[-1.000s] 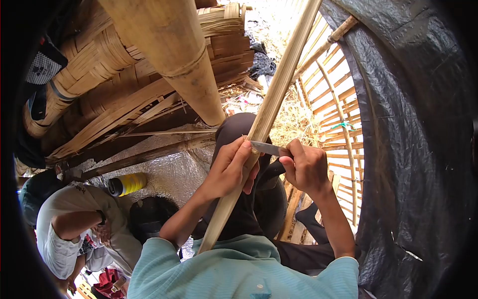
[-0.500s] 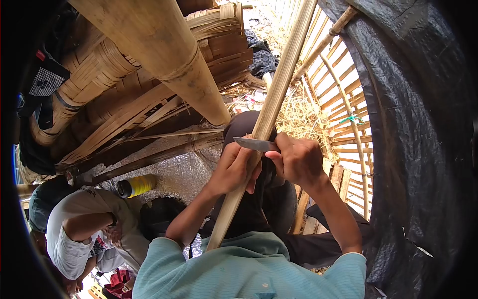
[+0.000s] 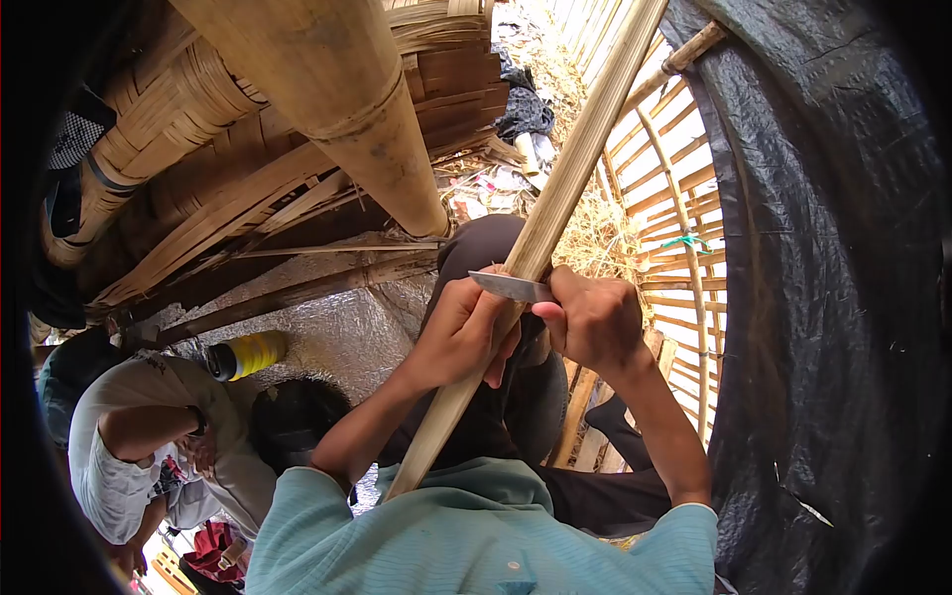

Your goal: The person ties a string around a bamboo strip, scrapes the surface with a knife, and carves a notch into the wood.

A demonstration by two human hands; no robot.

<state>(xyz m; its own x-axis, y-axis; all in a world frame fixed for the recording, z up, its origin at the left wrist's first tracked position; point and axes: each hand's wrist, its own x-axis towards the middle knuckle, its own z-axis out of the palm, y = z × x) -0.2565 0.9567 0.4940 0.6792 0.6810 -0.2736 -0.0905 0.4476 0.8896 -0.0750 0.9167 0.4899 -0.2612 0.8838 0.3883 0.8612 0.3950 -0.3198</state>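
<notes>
On my head-camera feed, my left hand (image 3: 458,335) is wrapped tight around a long bamboo slat (image 3: 567,183), fingers curled over its front with the thumb side up. The slat runs on a slant from my chest, at the lower middle of the view, up past both hands to the top edge. My right hand (image 3: 595,322) is closed in a fist on a knife (image 3: 509,287). I cannot see the handle inside the grip. The grey blade lies across the slat just above my left fingers, its tip pointing left and touching the bamboo. Both hands sit close together over my dark-trousered knee (image 3: 474,248).

A thick bamboo pole (image 3: 347,109) slopes down from the upper left, ending near that knee. Behind it I see woven bamboo matting (image 3: 198,129). A black tarpaulin (image 3: 843,297) fills the right side, with a bamboo lattice (image 3: 674,228) beside it. At lower left another person (image 3: 129,456) in a pale shirt crouches near a yellow bottle (image 3: 248,355) lying on the ground.
</notes>
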